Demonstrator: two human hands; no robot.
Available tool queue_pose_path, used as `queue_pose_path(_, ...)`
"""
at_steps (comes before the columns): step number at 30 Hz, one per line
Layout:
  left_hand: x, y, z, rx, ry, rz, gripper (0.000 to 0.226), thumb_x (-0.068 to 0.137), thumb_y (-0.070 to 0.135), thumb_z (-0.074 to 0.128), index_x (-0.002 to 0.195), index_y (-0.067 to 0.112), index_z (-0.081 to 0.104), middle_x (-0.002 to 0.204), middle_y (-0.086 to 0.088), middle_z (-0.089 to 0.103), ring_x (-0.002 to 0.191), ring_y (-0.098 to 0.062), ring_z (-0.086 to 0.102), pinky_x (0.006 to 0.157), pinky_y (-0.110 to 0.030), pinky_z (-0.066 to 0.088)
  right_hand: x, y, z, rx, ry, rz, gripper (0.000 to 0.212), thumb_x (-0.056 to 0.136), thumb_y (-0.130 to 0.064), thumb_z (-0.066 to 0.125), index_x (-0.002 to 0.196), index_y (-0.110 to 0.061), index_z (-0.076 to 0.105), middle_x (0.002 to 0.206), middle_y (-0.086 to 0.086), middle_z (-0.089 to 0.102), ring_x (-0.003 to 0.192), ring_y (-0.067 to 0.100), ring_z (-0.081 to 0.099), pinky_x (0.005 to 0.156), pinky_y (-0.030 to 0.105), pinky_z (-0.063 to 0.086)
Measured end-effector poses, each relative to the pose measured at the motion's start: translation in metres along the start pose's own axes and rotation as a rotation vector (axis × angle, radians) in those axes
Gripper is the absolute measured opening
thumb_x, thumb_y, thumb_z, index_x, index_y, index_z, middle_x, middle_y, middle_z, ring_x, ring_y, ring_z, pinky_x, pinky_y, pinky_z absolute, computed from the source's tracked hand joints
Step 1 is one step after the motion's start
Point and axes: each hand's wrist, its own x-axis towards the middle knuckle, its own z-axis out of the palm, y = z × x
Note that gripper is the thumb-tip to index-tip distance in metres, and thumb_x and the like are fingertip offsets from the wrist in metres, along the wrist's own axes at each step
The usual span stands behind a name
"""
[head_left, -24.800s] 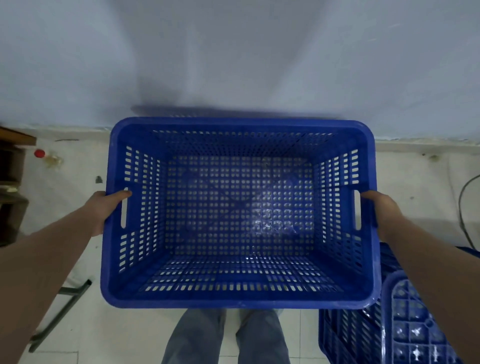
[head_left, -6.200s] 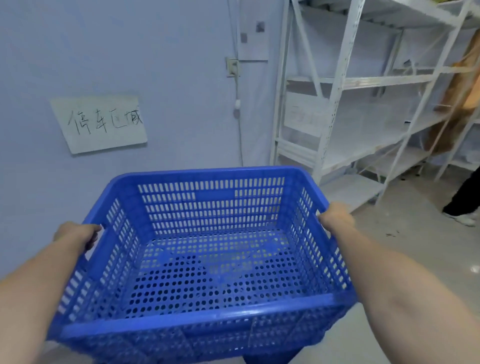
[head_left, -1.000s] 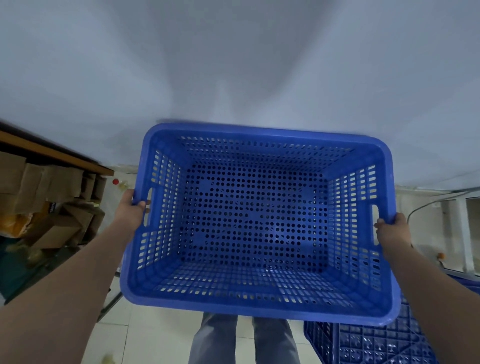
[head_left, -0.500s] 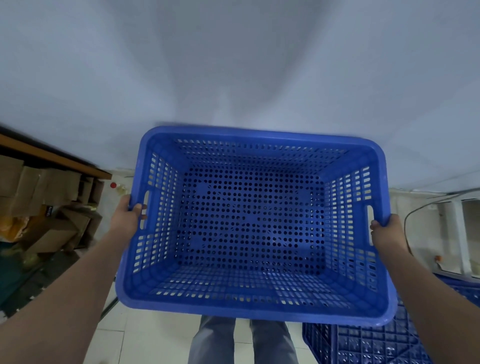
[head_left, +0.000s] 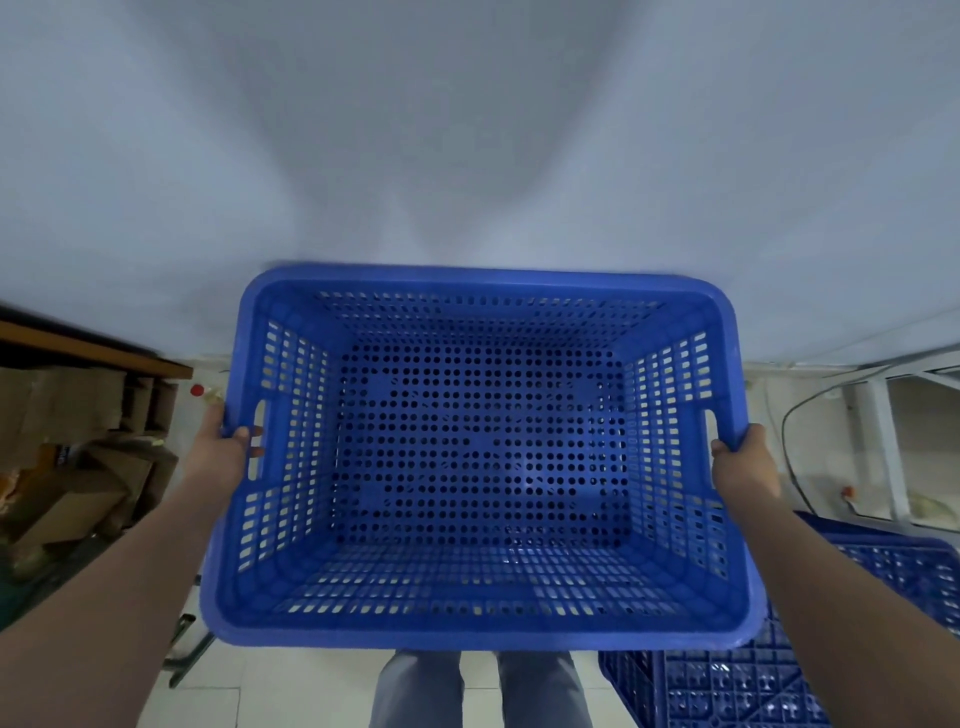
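Out beyond our left hand (head_left: 221, 452), cardboard boxes (head_left: 78, 467) crowd under a wooden shelf (head_left: 93, 348), and a small red cap (head_left: 196, 389) shows just past our knuckles. That hand clasps the blue basket (head_left: 483, 631) at its left handle slot, fingertips (head_left: 249, 434) curled through to the inside. The basket hangs roughly level between our two grips, clear of the tiled floor (head_left: 291, 686), in front of a pale wall (head_left: 467, 130) and above our trouser legs (head_left: 478, 691). Our right hand (head_left: 743, 462) grasps the right rim beside the other handle slot, thumb hooked over the edge; its fingers are hidden behind the basket's side. Below and beyond that grip stand more blue crates (head_left: 727, 686), a dark cable (head_left: 787, 436) and a white metal frame (head_left: 878, 431).
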Motion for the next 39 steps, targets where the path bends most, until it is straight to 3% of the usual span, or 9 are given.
queue_pose_path(4, -0.003, -0.002, 0.001, 0.105, -0.023, 0.024, 0.034, 0.102, 0.011, 0.031, 0.136, 0.015, 0.033, 0.112, -0.008, 0.050, 0.096, -0.029, 0.054, 0.091, -0.057, 0.048, -0.001, -0.002, -0.001, -0.029, -0.010, 0.005, 0.027, 0.099, -0.018, 0.042, 0.122, -0.004, 0.036, 0.094, 0.018, 0.050, 0.078, 0.035, 0.051, 0.064, 0.040, 0.040)
queue_pose_path(16, 0.006, 0.011, 0.001, 0.336, -0.008, -0.031, 0.039, 0.095, 0.001, 0.043, 0.131, 0.009, 0.031, 0.106, -0.015, 0.047, 0.099, -0.040, 0.054, 0.091, -0.059, 0.048, 0.004, -0.012, -0.002, -0.108, -0.016, 0.059, 0.018, 0.097, -0.010, 0.044, 0.101, -0.006, 0.026, 0.095, 0.020, 0.044, 0.080, 0.035, 0.048, 0.065, 0.040, 0.038)
queue_pose_path(21, 0.012, 0.012, -0.002, 0.324, -0.061, 0.000, 0.051, 0.093, -0.004, 0.045, 0.140, 0.005, 0.026, 0.128, -0.025, 0.048, 0.098, -0.034, 0.051, 0.091, -0.054, 0.047, 0.005, -0.012, -0.005, -0.084, -0.049, 0.061, 0.021, 0.096, -0.009, 0.045, 0.112, 0.001, 0.034, 0.101, 0.021, 0.045, 0.088, 0.037, 0.050, 0.072, 0.042, 0.040)
queue_pose_path(23, 0.012, 0.011, -0.002, 0.386, -0.063, 0.016, 0.054, 0.094, 0.004, 0.049, 0.142, 0.007, 0.024, 0.138, -0.023, 0.042, 0.114, -0.039, 0.049, 0.099, -0.054, 0.042, 0.000, -0.013, -0.005, -0.093, -0.049, 0.065, 0.030, 0.096, -0.008, 0.044, 0.122, 0.004, 0.034, 0.121, 0.025, 0.047, 0.104, 0.039, 0.049, 0.082, 0.045, 0.039)
queue_pose_path(27, -0.019, 0.002, 0.014, 0.687, -0.020, -0.025, 0.088, 0.095, 0.034, 0.051, 0.152, 0.009, -0.011, 0.160, -0.018, 0.001, 0.147, -0.037, 0.009, 0.118, -0.049, 0.014, -0.038, -0.007, 0.013, -0.255, 0.049, -0.012, 0.075, 0.090, -0.010, 0.054, 0.148, 0.004, 0.008, 0.153, 0.021, 0.015, 0.140, 0.036, 0.019, 0.110, 0.044, 0.027)
queue_pose_path(30, -0.065, -0.015, 0.028, 1.033, -0.101, 0.139, 0.090, 0.095, 0.050, 0.043, 0.151, 0.007, -0.013, 0.159, -0.016, -0.019, 0.148, -0.030, -0.013, 0.119, -0.045, -0.003, -0.080, 0.017, 0.038, -0.303, 0.076, -0.175, 0.070, 0.088, -0.017, 0.056, 0.147, -0.002, 0.022, 0.157, 0.019, 0.012, 0.146, 0.035, 0.011, 0.118, 0.049, 0.014)
queue_pose_path(34, -0.131, -0.050, 0.054, 1.198, -0.566, 0.497, 0.070, 0.094, 0.059, 0.032, 0.150, 0.016, 0.026, 0.157, -0.003, 0.028, 0.146, -0.019, 0.022, 0.120, -0.044, 0.000, -0.143, 0.054, 0.064, -0.392, -0.393, -0.412, 0.034, 0.096, -0.031, 0.038, 0.107, -0.007, 0.060, 0.106, 0.012, 0.060, 0.101, 0.029, 0.061, 0.085, 0.039, 0.049)
queue_pose_path(37, -0.174, -0.068, 0.080, 1.184, -0.793, 0.534, 0.117, 0.063, 0.087, -0.017, 0.133, 0.023, 0.050, 0.139, 0.003, 0.053, 0.133, -0.016, 0.042, 0.120, -0.042, 0.004, -0.169, 0.075, 0.083, -0.519, -0.368, -0.708, 0.094, 0.086, -0.055, -0.021, 0.084, -0.016, 0.064, 0.086, 0.005, 0.065, 0.085, 0.028, 0.064, 0.079, 0.039, 0.045)
queue_pose_path(39, -0.180, -0.082, 0.093, 1.209, -0.792, 0.530, 0.143, 0.036, 0.084, -0.038, 0.136, 0.024, 0.045, 0.142, 0.003, 0.047, 0.134, -0.019, 0.038, 0.118, -0.046, 0.008, -0.168, 0.072, 0.084, -0.670, -0.411, -0.771, 0.095, 0.090, -0.048, -0.023, 0.105, -0.011, 0.063, 0.106, 0.009, 0.064, 0.103, 0.031, 0.060, 0.092, 0.045, 0.043)
